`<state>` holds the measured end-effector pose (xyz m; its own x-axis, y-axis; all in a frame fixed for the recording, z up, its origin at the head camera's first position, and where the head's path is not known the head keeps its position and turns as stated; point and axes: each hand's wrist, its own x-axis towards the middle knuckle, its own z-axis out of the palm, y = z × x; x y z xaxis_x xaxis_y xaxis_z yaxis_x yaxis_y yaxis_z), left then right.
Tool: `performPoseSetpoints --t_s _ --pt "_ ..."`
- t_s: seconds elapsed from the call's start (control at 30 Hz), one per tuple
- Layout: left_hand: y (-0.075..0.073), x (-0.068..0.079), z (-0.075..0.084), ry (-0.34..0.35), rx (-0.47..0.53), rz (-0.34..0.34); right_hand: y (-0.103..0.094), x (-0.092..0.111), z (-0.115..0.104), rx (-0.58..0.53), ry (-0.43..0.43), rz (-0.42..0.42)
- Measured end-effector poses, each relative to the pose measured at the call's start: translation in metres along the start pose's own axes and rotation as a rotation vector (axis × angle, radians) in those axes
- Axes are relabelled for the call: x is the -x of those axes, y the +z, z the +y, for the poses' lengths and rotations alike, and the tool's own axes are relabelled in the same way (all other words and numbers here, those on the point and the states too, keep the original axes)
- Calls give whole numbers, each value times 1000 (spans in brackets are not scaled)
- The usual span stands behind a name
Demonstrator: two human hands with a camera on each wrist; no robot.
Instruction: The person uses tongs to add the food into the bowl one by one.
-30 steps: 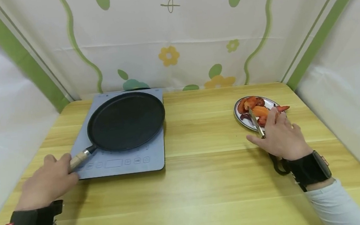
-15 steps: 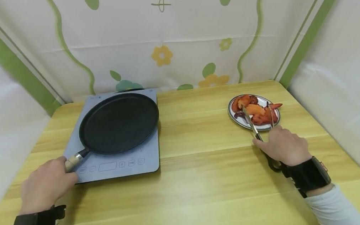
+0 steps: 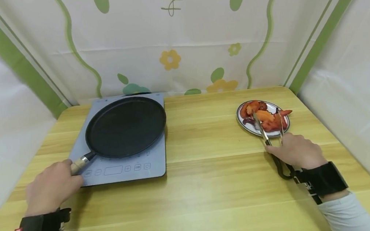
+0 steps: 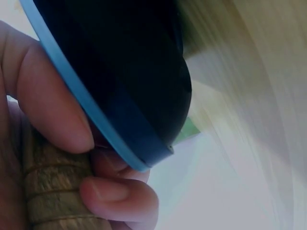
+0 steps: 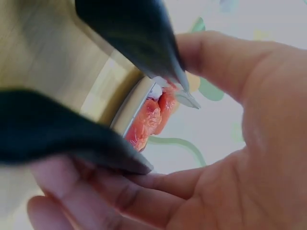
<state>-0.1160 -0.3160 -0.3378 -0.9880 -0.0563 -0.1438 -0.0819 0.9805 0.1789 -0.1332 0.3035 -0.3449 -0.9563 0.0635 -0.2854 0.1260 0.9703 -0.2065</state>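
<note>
My left hand (image 3: 50,186) grips the ringed wooden handle (image 4: 57,194) of a flat black frying pan (image 3: 126,126), its fingers curled round the wood. The pan rests on a grey induction cooktop (image 3: 156,165). At the right, my right hand (image 3: 302,151) holds black-handled metal tongs (image 3: 278,162), thumb on one arm and fingers against the other, as the right wrist view shows. The arms are spread apart. Their metal tips reach over a white plate (image 3: 255,130) with a dark-lined rim, on either side of reddish-orange food pieces (image 3: 271,123).
A light wooden table (image 3: 204,187) carries everything. White cloth walls (image 3: 124,29) with green and orange plant prints rise at its back and both sides. Touch controls (image 3: 137,167) line the cooktop's front edge, near the left hand.
The right hand, earlier spread over the plate's near edge, has drawn back and taken hold of the tongs. The left hand stays on the pan handle. The head view shifts slightly.
</note>
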Motion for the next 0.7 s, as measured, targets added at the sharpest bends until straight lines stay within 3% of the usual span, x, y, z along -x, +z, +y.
performPoseSetpoints --t_s 0.2,0.5,0.7 --pt "1 -1 1 6 2 0 -1 0 5 -66 -26 41" --pt "0 0 2 6 3 3 -6 -8 12 -265 -175 182" --pt "-1 1 1 -4 2 -3 -9 -13 22 -365 -175 226"
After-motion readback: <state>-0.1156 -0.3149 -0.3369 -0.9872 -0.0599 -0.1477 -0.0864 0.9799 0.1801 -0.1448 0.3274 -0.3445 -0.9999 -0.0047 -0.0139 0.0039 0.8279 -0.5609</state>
